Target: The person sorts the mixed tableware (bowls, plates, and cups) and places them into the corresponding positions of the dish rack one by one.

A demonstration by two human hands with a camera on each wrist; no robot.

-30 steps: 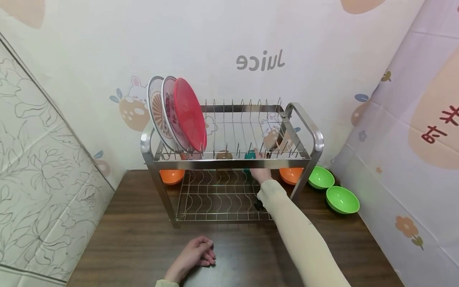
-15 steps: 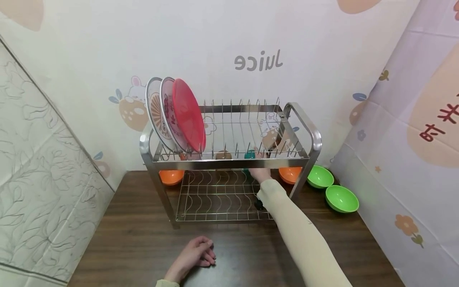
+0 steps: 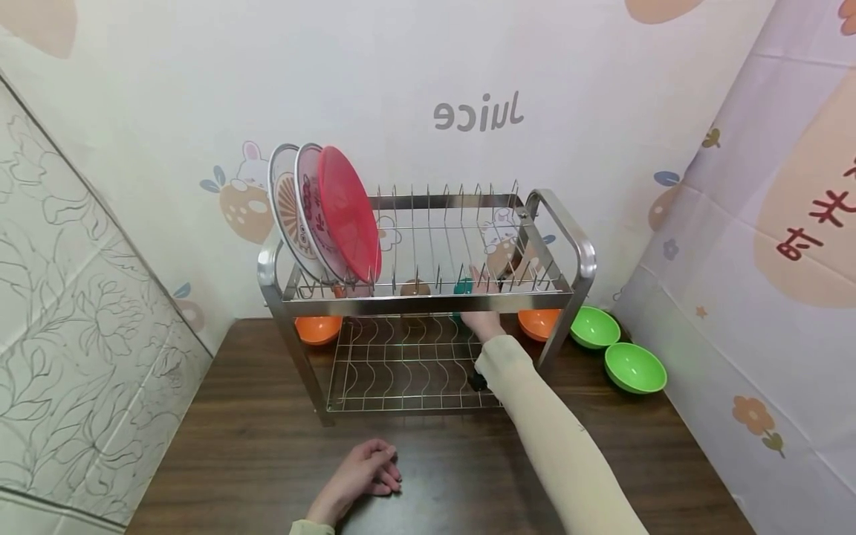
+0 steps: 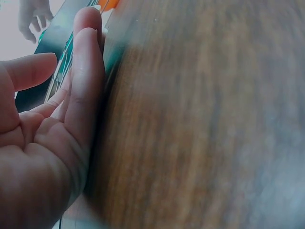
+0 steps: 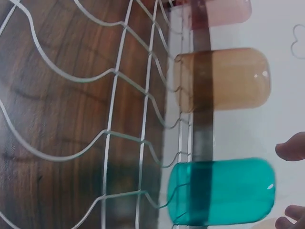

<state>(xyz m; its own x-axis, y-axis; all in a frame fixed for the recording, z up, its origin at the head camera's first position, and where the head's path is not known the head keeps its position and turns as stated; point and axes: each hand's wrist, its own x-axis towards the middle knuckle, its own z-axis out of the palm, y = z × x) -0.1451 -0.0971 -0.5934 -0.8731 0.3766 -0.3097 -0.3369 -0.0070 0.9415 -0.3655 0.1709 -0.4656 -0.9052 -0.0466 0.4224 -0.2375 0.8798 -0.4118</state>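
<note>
My right hand (image 3: 483, 321) reaches into the lower tier of a metal dish rack (image 3: 428, 304), beside a translucent teal cup (image 3: 463, 287). In the right wrist view, the thumb (image 5: 291, 147) and fingertips stand apart from the teal cup (image 5: 233, 191), beyond its closed end. An amber cup (image 5: 238, 78) and a pink cup (image 5: 229, 10) stand in a row with it along the back of the wire shelf. On the table in front of the rack rests my left hand (image 3: 366, 469), its fingers loosely bent and holding nothing.
A red plate (image 3: 351, 215) and two patterned plates lean upright at the upper tier's left end. Orange bowls (image 3: 318, 329) sit at both sides behind the rack legs. Two green bowls (image 3: 635, 368) lie on the table at right, near the wall.
My right hand has risen slightly, its fingers showing more above the rack's front bar beside the teal cup. The left hand stays where it was. The head view has shifted a little.
</note>
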